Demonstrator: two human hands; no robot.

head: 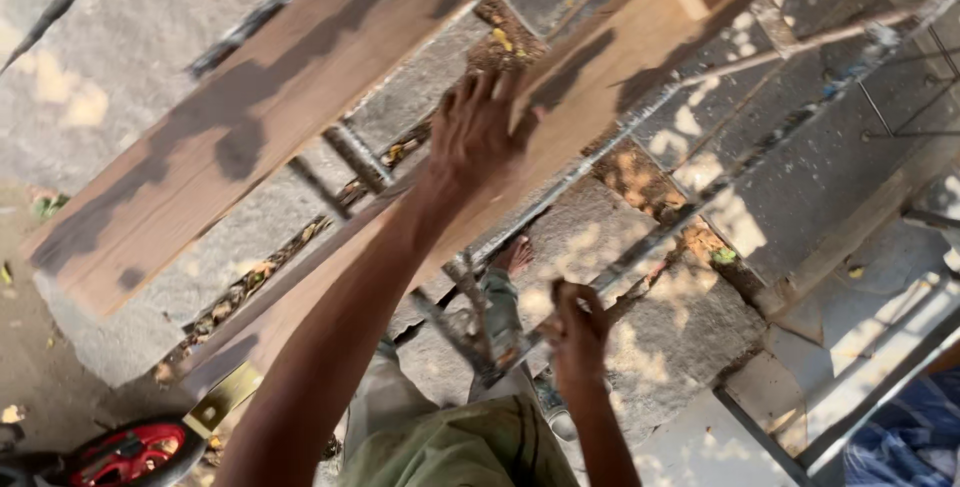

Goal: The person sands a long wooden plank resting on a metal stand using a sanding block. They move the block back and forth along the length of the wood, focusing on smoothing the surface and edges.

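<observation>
My left hand lies spread flat on the plank, gripping nothing, while my right hand clenches the metal frame; unheld, the plank could slide.

No packages, labels, signs or screens visible anywhere in view.
</observation>
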